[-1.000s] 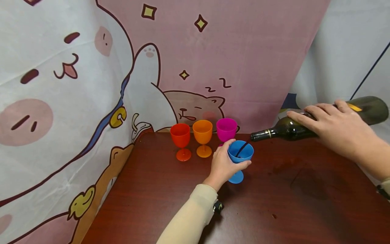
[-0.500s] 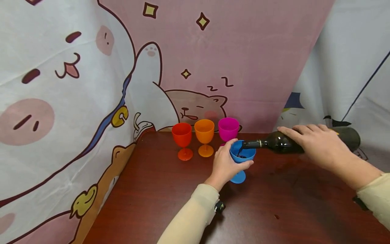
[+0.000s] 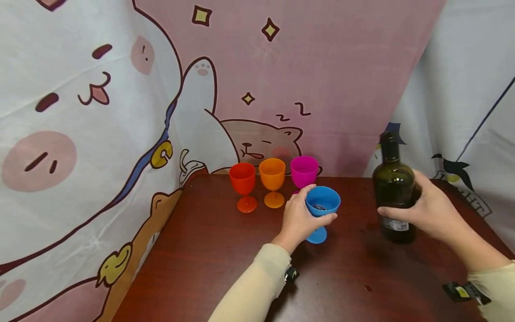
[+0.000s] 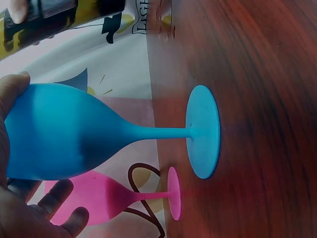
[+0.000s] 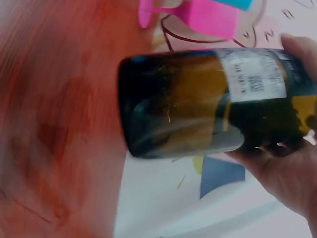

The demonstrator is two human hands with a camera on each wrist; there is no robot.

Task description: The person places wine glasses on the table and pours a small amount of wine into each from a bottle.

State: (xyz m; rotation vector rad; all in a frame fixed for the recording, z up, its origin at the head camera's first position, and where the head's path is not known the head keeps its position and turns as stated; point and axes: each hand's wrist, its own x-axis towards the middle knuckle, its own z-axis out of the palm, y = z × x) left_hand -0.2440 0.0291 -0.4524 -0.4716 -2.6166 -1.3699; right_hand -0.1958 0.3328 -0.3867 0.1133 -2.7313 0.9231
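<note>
My left hand (image 3: 301,214) grips the bowl of a blue plastic goblet (image 3: 327,202), thumb and fingers around its sides. The goblet stands upright on its round foot (image 4: 203,131), and a little dark liquid shows at the bottom of its bowl. To the right, my right hand (image 3: 432,208) holds a dark green glass wine bottle (image 3: 394,183) around its body, neck up. A white label (image 5: 255,74) shows on the bottle in the right wrist view. In the left wrist view, backdrop shows between the bottle's base and the table, so it appears lifted.
Behind the blue goblet stand a red goblet (image 3: 243,179), an orange goblet (image 3: 272,175) and a magenta goblet (image 3: 304,171) in a row. They sit near the back edge of the brown wooden table (image 3: 201,259). A cartoon-printed cloth (image 3: 342,67) hangs behind and left.
The bottle was tilted with its mouth at the blue goblet, dark liquid running in. My right hand has turned it upright and drawn it right; the stream has stopped. My left hand stays put.
</note>
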